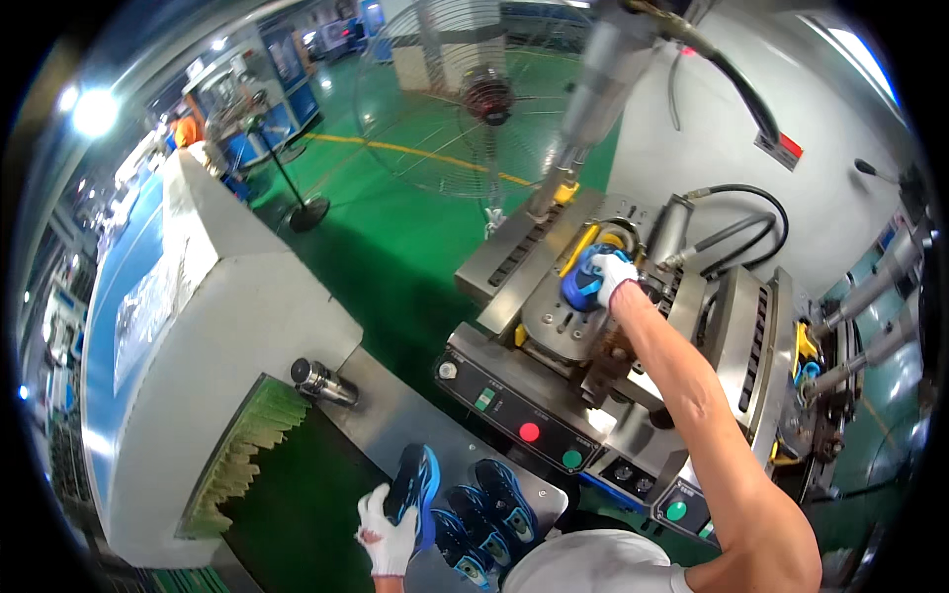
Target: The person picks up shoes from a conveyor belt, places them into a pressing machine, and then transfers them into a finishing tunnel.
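My left hand [387, 532], in a white knit glove with a reddish stain, is closed on a black and blue sneaker [412, 482] at the edge of the metal shelf. Beside it lie several similar dark sneakers [491, 524] with blue trim. My right arm reaches forward to the press machine [554, 321]. There my gloved right hand [615, 274] has its fingers closed round a blue shoe [580, 290] on the metal plate, next to yellow parts [581, 249]. The glove hides part of this shoe.
A control panel with red and green buttons [530, 432] fronts the machine. Left stands a grey conveyor housing [247, 316] with a fringed green opening [252, 445]. A metal flask [324, 381] lies on the metal shelf [381, 400]. A large caged fan [484, 99] stands beyond; black hoses [741, 232] curve at right.
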The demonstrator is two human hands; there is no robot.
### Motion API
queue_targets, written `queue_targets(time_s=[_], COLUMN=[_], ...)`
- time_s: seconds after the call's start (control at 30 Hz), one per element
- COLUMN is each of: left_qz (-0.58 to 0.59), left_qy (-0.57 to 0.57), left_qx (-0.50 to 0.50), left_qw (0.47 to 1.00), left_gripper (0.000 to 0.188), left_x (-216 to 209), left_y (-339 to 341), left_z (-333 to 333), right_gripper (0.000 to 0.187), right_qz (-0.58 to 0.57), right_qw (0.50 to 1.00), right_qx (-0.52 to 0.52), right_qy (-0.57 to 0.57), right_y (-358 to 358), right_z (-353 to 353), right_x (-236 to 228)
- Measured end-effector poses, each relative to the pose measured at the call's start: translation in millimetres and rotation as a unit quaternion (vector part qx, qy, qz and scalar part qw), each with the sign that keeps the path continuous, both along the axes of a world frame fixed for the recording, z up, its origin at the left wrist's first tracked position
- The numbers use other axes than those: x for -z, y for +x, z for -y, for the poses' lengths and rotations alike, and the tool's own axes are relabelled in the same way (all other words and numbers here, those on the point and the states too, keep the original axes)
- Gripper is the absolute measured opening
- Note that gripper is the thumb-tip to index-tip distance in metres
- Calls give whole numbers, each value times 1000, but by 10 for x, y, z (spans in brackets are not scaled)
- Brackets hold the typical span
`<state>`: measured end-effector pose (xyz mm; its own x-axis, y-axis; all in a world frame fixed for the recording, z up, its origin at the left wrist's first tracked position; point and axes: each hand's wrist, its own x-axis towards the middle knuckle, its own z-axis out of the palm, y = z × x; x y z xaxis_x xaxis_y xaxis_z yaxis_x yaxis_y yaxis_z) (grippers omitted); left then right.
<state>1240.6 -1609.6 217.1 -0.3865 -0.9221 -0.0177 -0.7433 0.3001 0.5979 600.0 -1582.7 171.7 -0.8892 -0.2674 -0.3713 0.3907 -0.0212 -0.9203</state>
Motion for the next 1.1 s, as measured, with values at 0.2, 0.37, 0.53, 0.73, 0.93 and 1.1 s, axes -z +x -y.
queue_targets(time_s=[0.2, 0.37, 0.53, 0.73, 0.93, 1.1], left_qz=[120, 157, 81, -79, -74, -50], left_qy=[73, 81, 31, 94, 232, 253], left_qx=[-198, -289, -274, -299, -360, -305], left_qw=[970, 941, 958, 946, 901, 917], left_gripper=[58, 62, 67, 113, 82, 84], left_x=[639, 1294, 1708, 1486, 1735, 1731], left_y=[842, 1227, 856, 1168, 1203, 1251], left_z=[-642, -1414, -1393, -1455, -1586, -1377], right_gripper=[17, 28, 19, 50, 85, 107], right_qz=[-470, -280, -254, -283, -537, -549], right_qw=[680, 814, 889, 915, 722, 349], right_qx=[-63, -149, -188, -220, -376, -477], right_qy=[559, 487, 332, 184, 223, 591], right_y=[-543, 296, -1012, -369, 3156, 3713], right_z=[156, 819, 211, -20, -1235, -1499], right_x=[702, 312, 1000, 190, -192, 381])
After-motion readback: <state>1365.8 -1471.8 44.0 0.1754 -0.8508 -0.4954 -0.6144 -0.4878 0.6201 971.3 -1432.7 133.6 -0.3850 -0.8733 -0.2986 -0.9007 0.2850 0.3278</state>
